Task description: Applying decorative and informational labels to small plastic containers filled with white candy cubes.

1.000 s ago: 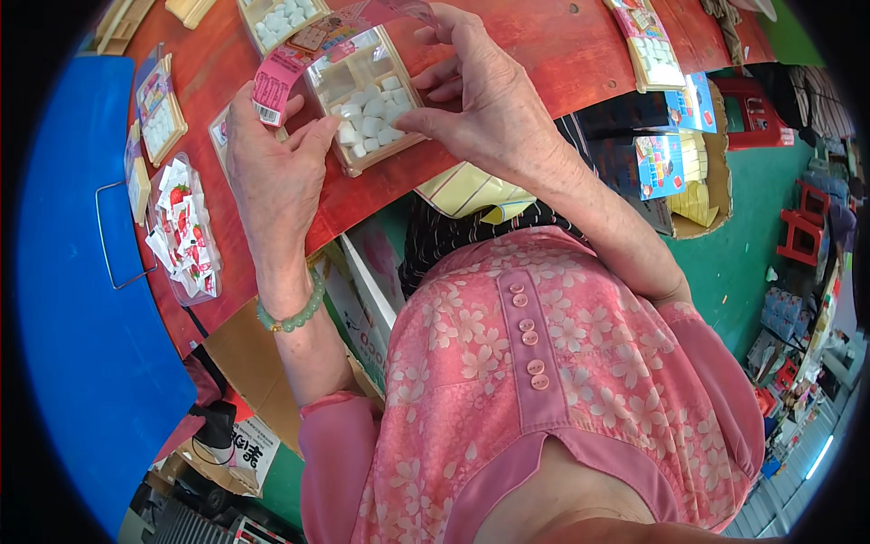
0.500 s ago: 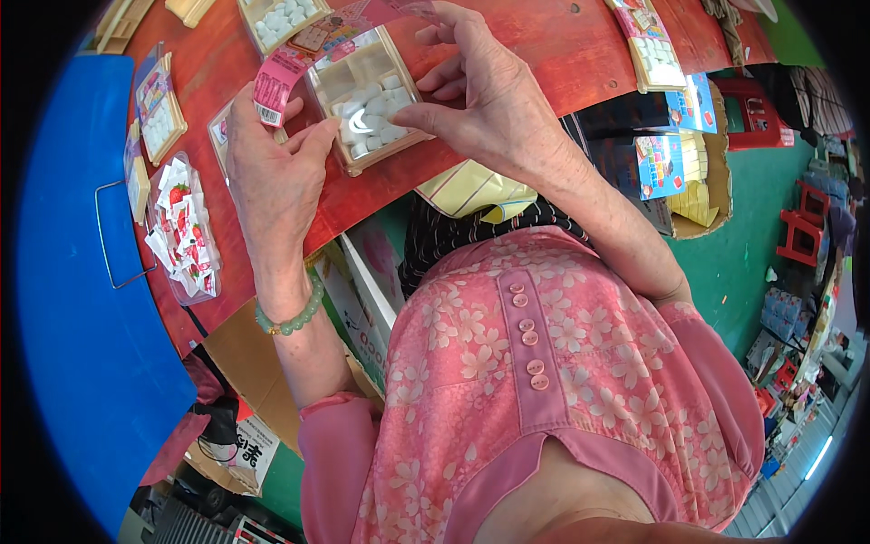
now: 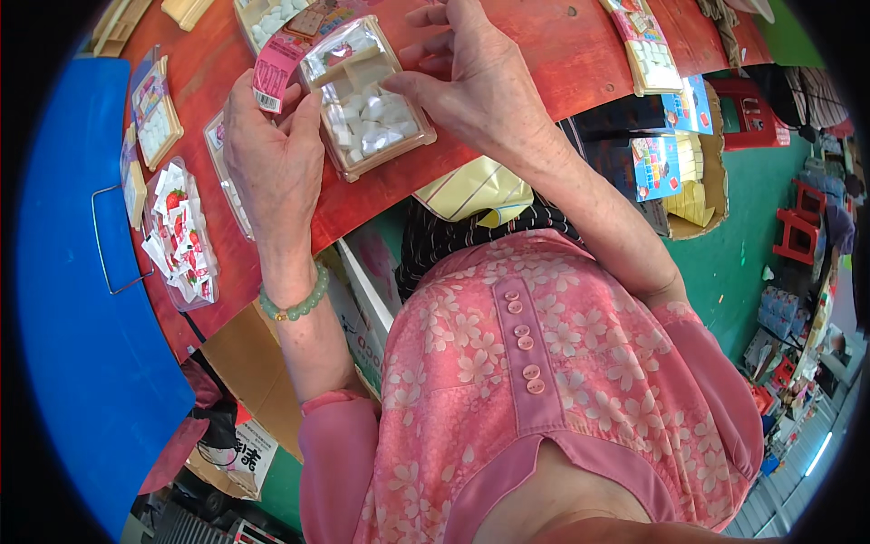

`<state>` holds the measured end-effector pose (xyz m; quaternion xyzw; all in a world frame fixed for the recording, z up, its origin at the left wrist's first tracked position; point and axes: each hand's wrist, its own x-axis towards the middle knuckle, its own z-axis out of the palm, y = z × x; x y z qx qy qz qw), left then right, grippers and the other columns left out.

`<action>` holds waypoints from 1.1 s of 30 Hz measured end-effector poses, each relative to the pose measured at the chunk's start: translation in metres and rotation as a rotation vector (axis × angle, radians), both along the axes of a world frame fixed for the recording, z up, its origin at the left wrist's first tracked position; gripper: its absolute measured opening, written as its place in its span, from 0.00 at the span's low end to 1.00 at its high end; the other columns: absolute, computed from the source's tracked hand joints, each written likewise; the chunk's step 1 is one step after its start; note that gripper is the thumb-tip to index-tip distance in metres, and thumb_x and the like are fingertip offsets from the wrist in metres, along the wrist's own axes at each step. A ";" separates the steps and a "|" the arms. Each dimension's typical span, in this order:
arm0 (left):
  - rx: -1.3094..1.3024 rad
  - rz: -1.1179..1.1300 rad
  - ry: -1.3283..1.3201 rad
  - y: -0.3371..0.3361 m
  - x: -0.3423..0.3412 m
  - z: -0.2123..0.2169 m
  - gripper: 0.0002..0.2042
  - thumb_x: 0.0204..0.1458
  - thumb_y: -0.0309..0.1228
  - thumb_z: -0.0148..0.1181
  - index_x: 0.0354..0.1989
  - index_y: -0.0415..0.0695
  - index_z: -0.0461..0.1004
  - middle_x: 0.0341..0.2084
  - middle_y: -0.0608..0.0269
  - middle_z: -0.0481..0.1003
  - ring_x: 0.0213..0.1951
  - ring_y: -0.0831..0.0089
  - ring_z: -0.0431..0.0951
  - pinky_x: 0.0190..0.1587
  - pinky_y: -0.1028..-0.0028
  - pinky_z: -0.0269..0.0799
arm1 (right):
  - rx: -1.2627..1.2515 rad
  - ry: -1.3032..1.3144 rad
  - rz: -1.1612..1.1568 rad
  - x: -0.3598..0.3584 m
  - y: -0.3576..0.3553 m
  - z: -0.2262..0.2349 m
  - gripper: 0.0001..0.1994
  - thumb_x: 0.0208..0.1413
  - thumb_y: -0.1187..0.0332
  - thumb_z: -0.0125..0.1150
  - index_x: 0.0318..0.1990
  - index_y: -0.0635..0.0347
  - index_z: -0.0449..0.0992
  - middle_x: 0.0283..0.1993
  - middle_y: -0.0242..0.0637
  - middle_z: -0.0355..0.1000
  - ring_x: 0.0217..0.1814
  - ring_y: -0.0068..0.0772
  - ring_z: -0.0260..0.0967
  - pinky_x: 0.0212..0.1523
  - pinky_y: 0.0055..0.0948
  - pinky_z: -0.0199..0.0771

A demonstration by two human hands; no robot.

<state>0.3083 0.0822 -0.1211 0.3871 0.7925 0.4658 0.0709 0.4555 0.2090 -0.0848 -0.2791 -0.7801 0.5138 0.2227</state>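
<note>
The person holds a clear plastic box (image 3: pixel 367 100) of small white pieces with both hands, just above the red table (image 3: pixel 544 63). The left hand (image 3: pixel 276 159) grips the box on its left side; the thumb lies on the edge and the fingers are curled behind it. On this wrist sits a green bead bracelet (image 3: pixel 294 304). The right hand (image 3: pixel 476 82) touches the right side of the box with the thumb and the index finger, in a pinch at its rim, and the other fingers are raised and spread. A pink printed card (image 3: pixel 281 59) stands at the top left corner of the box, beside the left hand.

On the table, left of the left hand, lies a clear tray with strawberry sachets (image 3: pixel 181 236). A second box of white pieces (image 3: pixel 159 122) lies further up near the blue surface (image 3: pixel 63 272).
</note>
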 end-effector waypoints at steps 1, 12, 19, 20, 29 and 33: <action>0.001 0.000 0.000 0.002 0.001 -0.001 0.19 0.48 0.25 0.63 0.49 0.34 0.68 0.41 0.52 0.72 0.41 0.68 0.78 0.38 0.72 0.80 | 0.001 0.000 0.000 -0.002 0.000 -0.009 0.35 0.49 0.77 0.65 0.63 0.64 0.53 0.45 0.45 0.63 0.40 0.31 0.70 0.40 0.29 0.73; 0.039 0.014 -0.070 0.010 0.002 -0.006 0.23 0.42 0.24 0.70 0.45 0.32 0.66 0.40 0.52 0.68 0.40 0.67 0.76 0.39 0.74 0.81 | 0.484 0.173 -0.080 -0.008 0.013 -0.046 0.39 0.45 0.73 0.68 0.63 0.68 0.52 0.50 0.56 0.63 0.48 0.49 0.66 0.49 0.38 0.69; 0.027 0.039 0.062 0.008 -0.001 -0.011 0.23 0.42 0.27 0.71 0.45 0.34 0.67 0.38 0.52 0.69 0.36 0.66 0.77 0.37 0.73 0.78 | 0.370 0.087 -0.056 -0.006 0.011 -0.037 0.40 0.43 0.73 0.69 0.63 0.68 0.52 0.50 0.54 0.63 0.46 0.45 0.67 0.47 0.36 0.71; 0.019 0.045 0.064 0.008 0.000 -0.010 0.23 0.42 0.28 0.71 0.45 0.34 0.67 0.38 0.52 0.69 0.35 0.67 0.77 0.36 0.73 0.77 | 0.334 0.073 -0.048 -0.005 0.011 -0.034 0.40 0.43 0.72 0.70 0.63 0.68 0.52 0.50 0.53 0.63 0.45 0.44 0.67 0.47 0.36 0.71; 0.255 0.096 -0.011 0.002 -0.010 -0.005 0.15 0.49 0.34 0.67 0.40 0.38 0.76 0.30 0.61 0.77 0.30 0.78 0.76 0.34 0.76 0.72 | 0.217 0.129 -0.151 -0.005 0.014 -0.008 0.21 0.50 0.63 0.69 0.45 0.69 0.69 0.33 0.42 0.70 0.30 0.30 0.68 0.34 0.28 0.73; 0.098 0.171 -0.191 -0.006 -0.016 0.008 0.18 0.48 0.35 0.69 0.42 0.36 0.78 0.27 0.62 0.79 0.29 0.80 0.76 0.33 0.78 0.72 | 0.009 -0.016 -0.077 -0.002 0.027 -0.007 0.14 0.53 0.64 0.66 0.27 0.66 0.73 0.20 0.32 0.69 0.23 0.21 0.67 0.24 0.23 0.71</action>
